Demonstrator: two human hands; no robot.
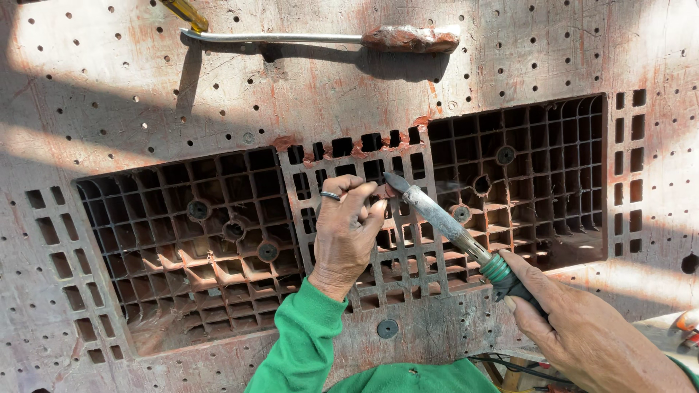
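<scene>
Plastic, worn pinkish-brown and full of small holes, fills our whole view: a big panel (109,80) with gridded openings. Going left to right, we first see the left grid (189,247), its cells deep and open, holding nothing but a few round bosses and some bent ribs. Our left hand (344,233), ring on one finger and green sleeve (306,342) behind it, is closed in a pinch on a small reddish plastic scrap (381,191) at the middle grid (364,218). The soldering iron (444,222) has its tip touching that scrap; our right hand (582,327) is clamped round its green-and-black grip. Beyond lies the right grid (531,182), also empty apart from bosses. Above, a long tool with a plastic-caked end (320,38) rests on the panel. We judge the fingers sit very near the hot tip, so a slip could burn them; lingering heat could also melt through the thin ribs instead of bonding them.
</scene>
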